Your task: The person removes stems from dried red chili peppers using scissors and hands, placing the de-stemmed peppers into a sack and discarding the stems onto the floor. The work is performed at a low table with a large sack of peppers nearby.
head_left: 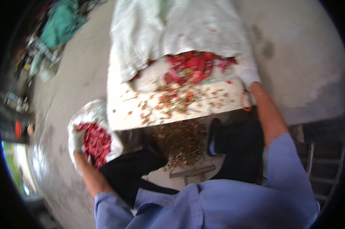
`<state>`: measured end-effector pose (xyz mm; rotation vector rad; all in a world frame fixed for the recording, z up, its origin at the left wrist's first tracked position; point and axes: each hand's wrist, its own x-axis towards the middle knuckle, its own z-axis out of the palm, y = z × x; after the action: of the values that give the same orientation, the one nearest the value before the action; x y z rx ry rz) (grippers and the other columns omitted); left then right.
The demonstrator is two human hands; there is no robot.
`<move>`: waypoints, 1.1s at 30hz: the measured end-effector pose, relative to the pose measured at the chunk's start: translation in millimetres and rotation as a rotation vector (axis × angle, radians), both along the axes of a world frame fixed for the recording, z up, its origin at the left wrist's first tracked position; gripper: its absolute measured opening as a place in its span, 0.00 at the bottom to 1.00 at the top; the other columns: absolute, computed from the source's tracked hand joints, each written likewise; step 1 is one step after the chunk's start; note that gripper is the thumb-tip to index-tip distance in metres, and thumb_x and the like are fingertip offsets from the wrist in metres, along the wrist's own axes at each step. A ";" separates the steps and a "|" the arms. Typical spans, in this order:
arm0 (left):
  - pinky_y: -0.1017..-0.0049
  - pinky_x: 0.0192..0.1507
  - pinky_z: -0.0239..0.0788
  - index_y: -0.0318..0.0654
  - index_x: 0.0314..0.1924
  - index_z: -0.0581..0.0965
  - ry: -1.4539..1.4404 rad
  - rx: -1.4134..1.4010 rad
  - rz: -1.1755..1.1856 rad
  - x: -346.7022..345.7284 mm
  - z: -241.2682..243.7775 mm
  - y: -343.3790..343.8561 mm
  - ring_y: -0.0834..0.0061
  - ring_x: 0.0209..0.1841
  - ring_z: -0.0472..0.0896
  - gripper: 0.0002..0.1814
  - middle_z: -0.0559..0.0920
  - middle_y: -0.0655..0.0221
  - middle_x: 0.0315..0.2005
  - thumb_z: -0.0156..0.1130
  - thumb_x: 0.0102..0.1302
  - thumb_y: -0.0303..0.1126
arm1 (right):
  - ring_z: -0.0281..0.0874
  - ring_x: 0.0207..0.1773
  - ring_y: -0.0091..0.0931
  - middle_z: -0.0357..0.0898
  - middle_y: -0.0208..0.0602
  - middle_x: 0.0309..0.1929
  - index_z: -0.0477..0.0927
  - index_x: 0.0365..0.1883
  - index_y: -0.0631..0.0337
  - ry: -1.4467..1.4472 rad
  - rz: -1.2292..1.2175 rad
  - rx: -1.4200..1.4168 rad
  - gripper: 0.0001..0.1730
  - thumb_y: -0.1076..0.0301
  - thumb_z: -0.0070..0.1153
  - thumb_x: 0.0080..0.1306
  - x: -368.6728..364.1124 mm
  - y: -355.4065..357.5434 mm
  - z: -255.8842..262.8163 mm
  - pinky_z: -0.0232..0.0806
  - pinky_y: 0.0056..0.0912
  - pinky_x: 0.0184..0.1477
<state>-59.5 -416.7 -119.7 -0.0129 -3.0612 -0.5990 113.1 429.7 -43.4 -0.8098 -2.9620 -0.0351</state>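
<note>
My left hand [79, 139], in a white glove, is inside the mouth of a white sack [116, 144] on the floor. It rests against red pieces that look like dried chili peppers [98, 143]; its fingers are too blurred to read. My right hand [247, 71], also gloved, is at the right edge of the table [123, 114], by the mouth of a large white woven sack [201, 37]. More red chili peppers [192, 65] spill from that sack. Blur hides whether my right fingers grip its cloth.
Cut stems and bits [172, 103] litter the table's near edge. An orange-handled tool [247, 103] hangs near the right corner. Between my legs lies a heap of stems [181, 140], with a wooden bar [192, 171] nearer me. Green cloth [60, 24] and clutter lie far left.
</note>
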 end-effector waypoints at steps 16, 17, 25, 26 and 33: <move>0.74 0.50 0.79 0.25 0.53 0.82 -0.133 0.268 -0.177 -4.8 96.5 217.5 0.72 0.44 0.88 0.15 0.89 0.57 0.43 0.64 0.68 0.23 | 0.80 0.60 0.47 0.81 0.56 0.56 0.82 0.53 0.61 0.004 -0.101 -0.163 0.26 0.60 0.62 0.55 -63.4 -18.4 -22.5 0.73 0.47 0.63; 0.74 0.50 0.79 0.25 0.53 0.82 -0.160 0.296 -0.184 -5.3 96.1 224.2 0.72 0.44 0.88 0.15 0.90 0.57 0.43 0.64 0.68 0.23 | 0.79 0.60 0.47 0.81 0.57 0.55 0.82 0.52 0.61 -0.026 -0.078 -0.227 0.26 0.60 0.62 0.55 -64.5 -31.5 -22.5 0.72 0.46 0.63; 0.70 0.41 0.81 0.35 0.53 0.84 -0.155 0.132 -0.315 14.8 117.0 291.4 0.67 0.32 0.89 0.18 0.89 0.55 0.37 0.70 0.66 0.34 | 0.75 0.65 0.49 0.68 0.54 0.68 0.75 0.61 0.63 0.181 0.155 -0.450 0.30 0.68 0.64 0.59 -72.1 -159.7 -36.1 0.70 0.44 0.67; 0.69 0.35 0.80 0.37 0.52 0.84 -0.193 0.183 -0.288 17.6 118.6 300.7 0.70 0.26 0.88 0.17 0.89 0.56 0.33 0.69 0.66 0.36 | 0.75 0.65 0.49 0.70 0.52 0.68 0.75 0.63 0.60 0.190 0.186 -0.476 0.31 0.69 0.64 0.60 -71.1 -166.6 -35.7 0.70 0.45 0.67; 0.67 0.42 0.80 0.42 0.52 0.85 -0.014 -0.079 -0.445 29.5 122.1 349.2 0.60 0.36 0.88 0.17 0.88 0.55 0.36 0.70 0.63 0.36 | 0.76 0.63 0.47 0.77 0.50 0.62 0.78 0.61 0.58 0.330 0.333 -0.576 0.27 0.72 0.60 0.61 -65.9 -154.2 -19.6 0.69 0.44 0.67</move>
<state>-30.1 -67.5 2.4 -0.7067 -3.1022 -0.4865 47.1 275.6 -63.1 -0.2951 -2.7490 0.9050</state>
